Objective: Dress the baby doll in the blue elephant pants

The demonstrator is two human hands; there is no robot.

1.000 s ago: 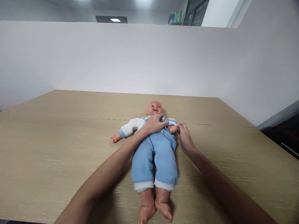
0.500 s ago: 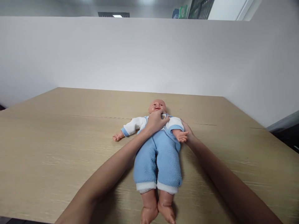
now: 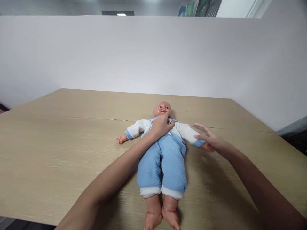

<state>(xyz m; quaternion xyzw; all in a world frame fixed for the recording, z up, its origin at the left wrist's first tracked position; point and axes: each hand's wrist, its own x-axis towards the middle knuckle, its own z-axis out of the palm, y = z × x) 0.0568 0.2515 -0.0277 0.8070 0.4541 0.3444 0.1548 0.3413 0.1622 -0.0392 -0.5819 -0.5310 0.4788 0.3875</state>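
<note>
A baby doll [image 3: 161, 159] in light blue overalls and a white long-sleeved top lies face up on the wooden table, its bare feet towards me. My left hand [image 3: 161, 125] holds the doll at the upper chest, just under its chin. The thumb and index finger are apart there; the other fingertips are hidden against the clothes. At the doll's arm on the right, my right hand [image 3: 211, 137] is over the blue cuff [image 3: 199, 142], fingers spread, the thumb side against the sleeve. The doll's hand on that side is partly covered by mine.
The light wooden table [image 3: 72, 153] reaches back to a white partition [image 3: 144, 54]. Above its top edge, a green package [image 3: 190, 9] shows in the background. A dark object [image 3: 294, 135] stands past the table's right edge.
My right hand has come out from beside the doll's shoulder to the right. The doll's arm on that side now stretches outward instead of lying bent. My left hand stays on the chest.
</note>
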